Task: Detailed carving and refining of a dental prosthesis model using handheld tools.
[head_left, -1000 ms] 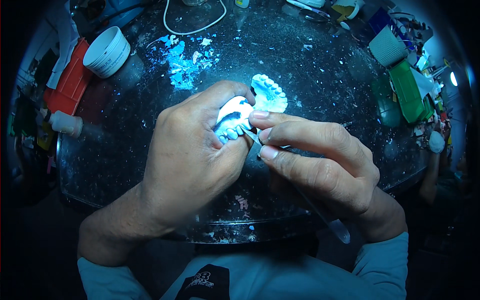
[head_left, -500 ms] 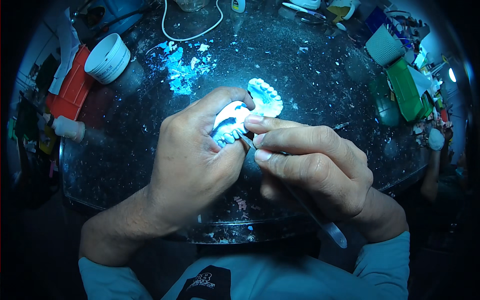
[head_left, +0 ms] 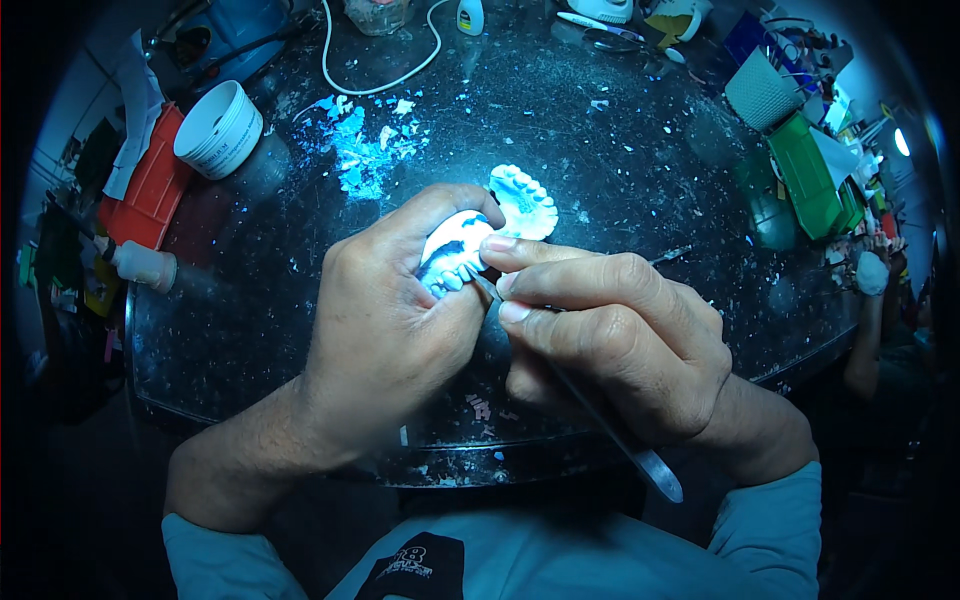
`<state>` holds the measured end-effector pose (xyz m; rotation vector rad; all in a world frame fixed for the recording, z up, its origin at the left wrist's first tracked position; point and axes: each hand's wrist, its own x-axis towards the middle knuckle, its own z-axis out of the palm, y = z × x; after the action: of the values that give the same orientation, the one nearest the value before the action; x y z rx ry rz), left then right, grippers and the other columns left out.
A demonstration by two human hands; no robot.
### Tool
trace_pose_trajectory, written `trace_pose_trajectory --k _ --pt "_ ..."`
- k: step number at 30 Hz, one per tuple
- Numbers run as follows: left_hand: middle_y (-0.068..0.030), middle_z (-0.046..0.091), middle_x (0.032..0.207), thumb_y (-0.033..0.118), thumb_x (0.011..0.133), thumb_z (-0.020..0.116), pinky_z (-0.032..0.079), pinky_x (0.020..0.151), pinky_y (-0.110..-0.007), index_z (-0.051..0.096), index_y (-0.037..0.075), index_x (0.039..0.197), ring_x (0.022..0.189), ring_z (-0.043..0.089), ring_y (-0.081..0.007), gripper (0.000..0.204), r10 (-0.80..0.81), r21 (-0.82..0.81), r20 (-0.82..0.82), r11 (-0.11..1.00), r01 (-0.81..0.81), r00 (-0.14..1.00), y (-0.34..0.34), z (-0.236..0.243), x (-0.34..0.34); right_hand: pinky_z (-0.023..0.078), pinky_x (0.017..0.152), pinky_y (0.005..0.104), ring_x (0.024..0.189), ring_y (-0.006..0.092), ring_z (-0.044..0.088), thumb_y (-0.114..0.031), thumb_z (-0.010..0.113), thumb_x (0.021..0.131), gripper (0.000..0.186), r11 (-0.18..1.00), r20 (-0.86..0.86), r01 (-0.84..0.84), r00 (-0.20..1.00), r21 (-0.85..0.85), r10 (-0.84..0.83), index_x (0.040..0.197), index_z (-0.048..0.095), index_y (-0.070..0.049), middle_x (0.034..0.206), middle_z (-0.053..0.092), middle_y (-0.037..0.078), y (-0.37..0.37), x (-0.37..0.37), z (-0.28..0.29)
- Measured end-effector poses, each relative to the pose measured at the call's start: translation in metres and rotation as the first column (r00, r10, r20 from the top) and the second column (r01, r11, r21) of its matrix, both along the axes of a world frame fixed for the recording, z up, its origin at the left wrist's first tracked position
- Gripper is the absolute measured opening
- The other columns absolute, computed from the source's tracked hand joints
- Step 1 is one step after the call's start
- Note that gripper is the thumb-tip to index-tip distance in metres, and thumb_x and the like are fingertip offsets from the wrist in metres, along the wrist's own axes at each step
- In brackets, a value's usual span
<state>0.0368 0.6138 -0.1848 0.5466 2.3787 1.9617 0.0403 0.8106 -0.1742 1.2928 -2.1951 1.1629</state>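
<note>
The person's left hand [head_left: 375,300] covers much of the white tooth model [head_left: 450,238] that it holds, and the right hand [head_left: 630,340] hides the middle of the thin metal tool [head_left: 655,475], whose tip is too small to tell if it touches the model. The left hand also blocks a bit of the second tooth model [head_left: 525,205], and the pale crumbs [head_left: 365,145] are too tiny to make out one by one. The top edge cuts off the white cord [head_left: 350,93] and the clear jar [head_left: 378,15], the bottom edge cuts off the shirt [head_left: 560,550], and the other person's arm [head_left: 864,350] is dark and blurry.
</note>
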Motion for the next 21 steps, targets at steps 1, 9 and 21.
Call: trace_pose_trajectory --k 1,9,21 --pt "-0.0086 0.065 0.104 -0.007 0.087 0.058 0.053 0.079 -0.023 0.061 -0.005 0.115 0.093 0.063 -0.0090 0.028 -0.001 -0.002 -0.001 1.000 0.001 1.000 -0.0002 0.0003 0.0002 0.059 0.097 0.0416 0.115 0.0336 0.067 -0.007 0.081 0.081 0.031 1.000 -0.006 0.002 1.000 0.004 -0.002 0.105 0.064 0.002 0.113 0.064 0.019 -0.0005 0.0000 0.0002" --pt "-0.0086 0.065 0.105 -0.008 0.086 0.057 0.052 0.080 -0.024 0.061 -0.004 0.115 0.094 0.062 -0.0094 0.030 0.018 0.005 -0.073 1.000 -0.018 0.997 0.0023 -0.0015 0.0002 0.059 0.096 0.0425 0.115 0.0339 0.067 -0.009 0.078 0.085 0.030 0.998 -0.011 -0.056 0.998 -0.033 0.056 0.108 0.062 0.001 0.117 0.063 0.019 0.0060 -0.0050 -0.0052" --pt "-0.0078 0.065 0.102 -0.009 0.084 0.054 0.051 0.079 -0.024 0.061 -0.004 0.114 0.093 0.061 -0.0087 0.032 0.022 -0.042 -0.042 0.999 -0.024 0.999 -0.0015 0.0016 0.0002 0.056 0.101 0.0431 0.117 0.0361 0.065 -0.008 0.077 0.085 0.034 0.997 -0.014 -0.072 0.997 0.006 0.072 0.114 0.062 0.001 0.120 0.062 0.020 0.0039 -0.0047 -0.0049"
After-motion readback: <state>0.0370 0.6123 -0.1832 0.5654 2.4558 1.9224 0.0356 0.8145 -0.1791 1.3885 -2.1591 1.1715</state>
